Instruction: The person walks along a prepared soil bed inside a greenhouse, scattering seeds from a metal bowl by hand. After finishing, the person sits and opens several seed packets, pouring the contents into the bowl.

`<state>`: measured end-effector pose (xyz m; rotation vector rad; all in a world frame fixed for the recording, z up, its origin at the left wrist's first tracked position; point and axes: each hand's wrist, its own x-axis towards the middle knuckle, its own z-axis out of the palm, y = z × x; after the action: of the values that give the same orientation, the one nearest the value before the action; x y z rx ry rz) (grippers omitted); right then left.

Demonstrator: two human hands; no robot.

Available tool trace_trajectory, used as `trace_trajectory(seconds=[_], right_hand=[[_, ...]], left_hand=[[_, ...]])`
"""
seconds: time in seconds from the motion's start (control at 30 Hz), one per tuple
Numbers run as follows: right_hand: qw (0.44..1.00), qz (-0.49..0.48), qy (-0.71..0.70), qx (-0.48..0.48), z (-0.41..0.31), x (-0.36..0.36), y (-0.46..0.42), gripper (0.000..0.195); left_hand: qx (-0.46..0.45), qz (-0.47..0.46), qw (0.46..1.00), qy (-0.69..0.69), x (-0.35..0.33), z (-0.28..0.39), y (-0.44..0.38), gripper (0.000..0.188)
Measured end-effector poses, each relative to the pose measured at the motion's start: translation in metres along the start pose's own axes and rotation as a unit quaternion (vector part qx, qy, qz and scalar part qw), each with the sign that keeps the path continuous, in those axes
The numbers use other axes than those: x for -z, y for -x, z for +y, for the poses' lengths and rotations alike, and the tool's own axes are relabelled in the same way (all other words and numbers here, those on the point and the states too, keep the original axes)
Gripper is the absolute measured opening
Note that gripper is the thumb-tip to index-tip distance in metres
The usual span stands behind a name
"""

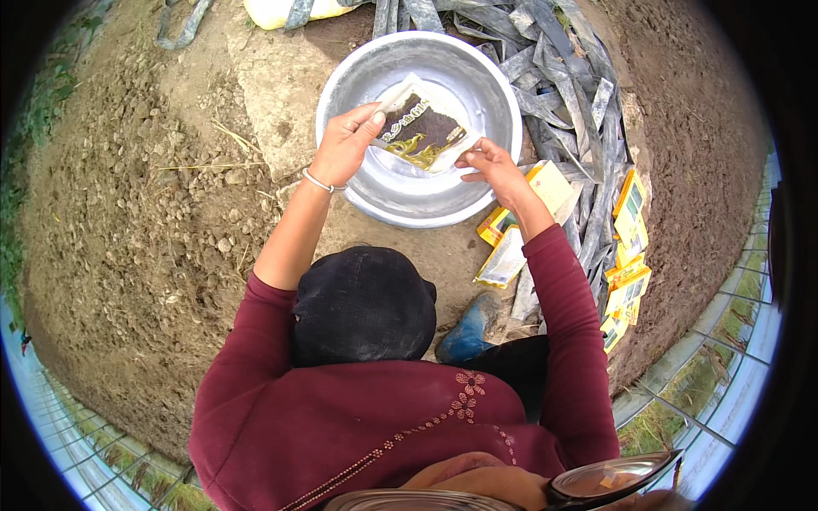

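A flat plastic packet (427, 126) with dark, grain-like contents, printed writing and a picture of green pods is held up at a tilt. Below it is a wide silver metal basin (409, 207), apparently without contents where its inside shows. My left hand (348, 142) grips the packet's left edge, thumb on the printed face; a pale bracelet rings that wrist. At the packet's lower right corner, the fingers of my right hand (495, 167) pinch the plastic. Both hands are over the basin.
Grey flat hoses or strips (562, 96) lie heaped behind and right of the basin. Yellow printed packages (501, 255) lie near my right forearm, and several more (629, 281) farther right. A yellow sack (268, 13) sits at the top. Cloddy soil (160, 223) extends left.
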<state>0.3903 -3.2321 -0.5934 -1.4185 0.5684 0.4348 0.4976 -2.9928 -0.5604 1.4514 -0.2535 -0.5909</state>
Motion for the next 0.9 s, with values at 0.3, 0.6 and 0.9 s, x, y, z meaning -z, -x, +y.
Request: trace_trajectory(seconds=[0.3, 0.6, 0.9], right_hand=[[0.928, 0.082, 0.269, 0.243, -0.028, -0.007, -0.002, 0.031], [0.908, 0.034, 0.314, 0.275, -0.061, -0.035, 0.013, 0.011], [0.861, 0.005, 0.380, 0.337, -0.054, -0.039, 0.014, 0.009]], left_hand=[[-0.022, -0.138, 0.950, -0.279, -0.002, -0.012, -0.005, 0.026], [-0.025, -0.199, 0.964, -0.173, -0.014, 0.000, -0.012, 0.020], [-0.140, -0.192, 0.889, -0.392, -0.031, -0.004, -0.009, 0.017]])
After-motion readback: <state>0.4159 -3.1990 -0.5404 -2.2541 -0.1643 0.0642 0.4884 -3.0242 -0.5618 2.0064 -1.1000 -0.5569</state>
